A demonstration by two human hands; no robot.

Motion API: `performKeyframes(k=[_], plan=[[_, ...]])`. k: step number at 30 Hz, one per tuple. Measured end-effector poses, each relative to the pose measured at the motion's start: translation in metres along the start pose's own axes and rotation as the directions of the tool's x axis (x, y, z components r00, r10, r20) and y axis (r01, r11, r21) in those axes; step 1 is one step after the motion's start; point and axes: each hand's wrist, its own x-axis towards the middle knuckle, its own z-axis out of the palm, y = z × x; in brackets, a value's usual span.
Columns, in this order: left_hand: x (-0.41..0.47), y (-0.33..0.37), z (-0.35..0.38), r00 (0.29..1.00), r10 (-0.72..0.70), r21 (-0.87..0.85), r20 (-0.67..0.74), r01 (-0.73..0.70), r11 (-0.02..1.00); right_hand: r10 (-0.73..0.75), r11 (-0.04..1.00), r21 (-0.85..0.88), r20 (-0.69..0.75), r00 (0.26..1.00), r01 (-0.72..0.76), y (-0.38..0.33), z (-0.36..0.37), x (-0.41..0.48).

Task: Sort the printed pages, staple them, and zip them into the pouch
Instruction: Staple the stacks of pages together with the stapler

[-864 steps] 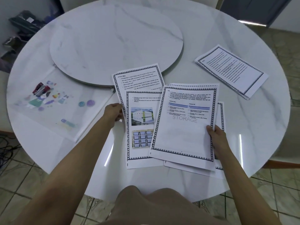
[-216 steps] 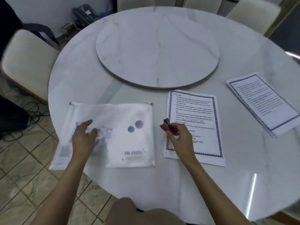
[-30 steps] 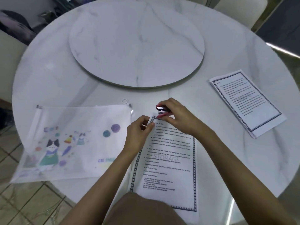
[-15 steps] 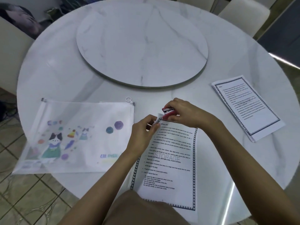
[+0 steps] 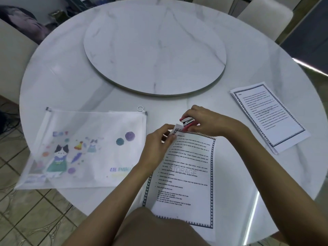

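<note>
My right hand [image 5: 205, 122] clamps the red stapler [image 5: 187, 122] on the pages' [image 5: 186, 174] top-left corner. My left hand [image 5: 158, 144] pinches that corner just beside it. Pouch [image 5: 85, 148] lies left of my left hand.

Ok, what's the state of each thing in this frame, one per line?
stapler, gripped by the right hand, at the near stack's top-left corner.
near stack, flat on the table, corner pinched by the left hand.
far stack, lying at the right, no hand on it.
pouch, flat at the left; zip open or shut unclear.
</note>
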Motion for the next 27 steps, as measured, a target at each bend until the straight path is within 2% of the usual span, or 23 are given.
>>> performKeyframes(k=[9,16,27], plan=[[-0.001,0.002,0.000,0.999,0.041,0.018,0.020,-0.041,0.999,-0.007,1.000,-0.010,0.040,0.999,0.008,-0.003,-0.007,0.002],[0.001,0.002,0.000,0.999,0.030,0.024,0.032,-0.030,0.999,-0.004,0.997,-0.081,0.116,0.993,0.014,-0.003,-0.006,0.007],[0.001,0.000,0.004,1.000,-0.018,0.010,0.001,0.018,1.000,-0.050,0.999,-0.014,0.073,0.996,0.051,-0.001,0.008,0.002]])
